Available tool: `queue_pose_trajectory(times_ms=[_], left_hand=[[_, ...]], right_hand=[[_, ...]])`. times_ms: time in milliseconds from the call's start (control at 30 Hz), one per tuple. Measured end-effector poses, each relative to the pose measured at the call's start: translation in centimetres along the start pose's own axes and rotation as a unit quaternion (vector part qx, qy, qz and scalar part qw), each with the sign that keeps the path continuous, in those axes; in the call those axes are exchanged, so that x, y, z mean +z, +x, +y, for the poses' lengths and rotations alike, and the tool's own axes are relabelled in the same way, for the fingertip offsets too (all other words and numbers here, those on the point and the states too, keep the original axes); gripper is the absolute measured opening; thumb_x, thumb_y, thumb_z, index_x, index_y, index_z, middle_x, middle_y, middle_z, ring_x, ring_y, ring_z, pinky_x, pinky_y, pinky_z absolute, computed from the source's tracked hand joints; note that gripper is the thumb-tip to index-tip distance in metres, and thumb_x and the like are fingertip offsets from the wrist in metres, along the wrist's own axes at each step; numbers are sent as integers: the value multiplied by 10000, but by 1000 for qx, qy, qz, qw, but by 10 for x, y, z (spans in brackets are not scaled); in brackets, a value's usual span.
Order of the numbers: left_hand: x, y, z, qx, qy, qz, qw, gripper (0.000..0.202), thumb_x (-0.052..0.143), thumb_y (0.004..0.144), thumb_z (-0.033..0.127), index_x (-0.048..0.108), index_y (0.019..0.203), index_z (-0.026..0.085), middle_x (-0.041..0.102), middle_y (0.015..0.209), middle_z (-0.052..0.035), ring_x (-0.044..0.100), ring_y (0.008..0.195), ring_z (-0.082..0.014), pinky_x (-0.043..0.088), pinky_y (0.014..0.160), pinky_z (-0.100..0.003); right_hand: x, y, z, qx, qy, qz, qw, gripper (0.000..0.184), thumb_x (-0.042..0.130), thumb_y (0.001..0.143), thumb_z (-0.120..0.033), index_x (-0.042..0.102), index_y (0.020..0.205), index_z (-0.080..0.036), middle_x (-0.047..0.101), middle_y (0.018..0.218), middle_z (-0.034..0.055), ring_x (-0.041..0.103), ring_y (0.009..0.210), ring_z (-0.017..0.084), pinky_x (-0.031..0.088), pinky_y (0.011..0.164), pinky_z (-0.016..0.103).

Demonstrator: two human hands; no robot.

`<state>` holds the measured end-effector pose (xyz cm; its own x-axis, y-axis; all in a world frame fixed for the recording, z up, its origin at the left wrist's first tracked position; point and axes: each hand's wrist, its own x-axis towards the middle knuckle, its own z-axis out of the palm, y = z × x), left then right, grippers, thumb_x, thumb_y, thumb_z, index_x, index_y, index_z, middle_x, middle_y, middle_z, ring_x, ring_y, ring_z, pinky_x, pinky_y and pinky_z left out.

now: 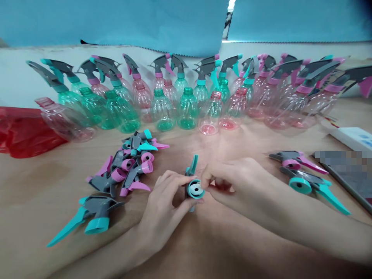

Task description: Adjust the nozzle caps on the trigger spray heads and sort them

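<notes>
Between thumb and fingers my left hand (162,207) grips a grey and teal trigger spray head (192,166). Its teal collar faces up toward me, and a white disc with a dark centre hole (197,189) shows inside. My right hand (232,182) is at the collar's right rim, thumb and forefinger pinched together; whatever they may hold is hidden. On the left lies a pile of grey, pink and teal spray heads (128,164), with a single teal one (95,213) nearer me. Two more spray heads, one pink (293,159) and one teal (308,184), lie to the right.
Green bottles (187,108) and pink bottles (210,114) stand in rows along the wall, several topped with spray heads. A red plastic bag (29,131) lies far left. At right are a dark flat device (348,176) and a white box (353,137).
</notes>
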<state>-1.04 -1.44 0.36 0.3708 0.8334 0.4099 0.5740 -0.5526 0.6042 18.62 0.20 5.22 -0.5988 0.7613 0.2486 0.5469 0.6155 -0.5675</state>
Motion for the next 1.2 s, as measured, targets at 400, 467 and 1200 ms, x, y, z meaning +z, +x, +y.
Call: queue_pose_trajectory(times_ms=[400, 467, 1200], left_hand=[[0, -3, -3, 30, 12, -7, 999, 243, 628, 855, 261, 558, 1083, 213, 635, 834, -14, 543, 793, -190, 457, 694, -327], [0, -3, -2, 30, 14, -9, 999, 241, 624, 858, 262, 559, 1086, 212, 632, 835, -13, 546, 791, -189, 454, 702, -330], [0, -4, -3, 51, 17, -4, 999, 244, 590, 874, 203, 548, 1114, 214, 637, 924, -37, 555, 859, -199, 479, 734, -336]], right_hand=[[-2, 4, -3, -37, -68, -46, 996, 232, 490, 813, -43, 634, 694, -181, 628, 781, 34, 591, 752, 156, 451, 644, 265], [-2, 3, -2, -50, -71, -49, 995, 238, 490, 814, -39, 631, 688, -183, 631, 790, 36, 592, 761, 159, 460, 659, 270], [0, 7, -4, -62, -77, -56, 994, 207, 549, 827, -65, 676, 714, -183, 651, 778, 45, 613, 797, 179, 486, 696, 284]])
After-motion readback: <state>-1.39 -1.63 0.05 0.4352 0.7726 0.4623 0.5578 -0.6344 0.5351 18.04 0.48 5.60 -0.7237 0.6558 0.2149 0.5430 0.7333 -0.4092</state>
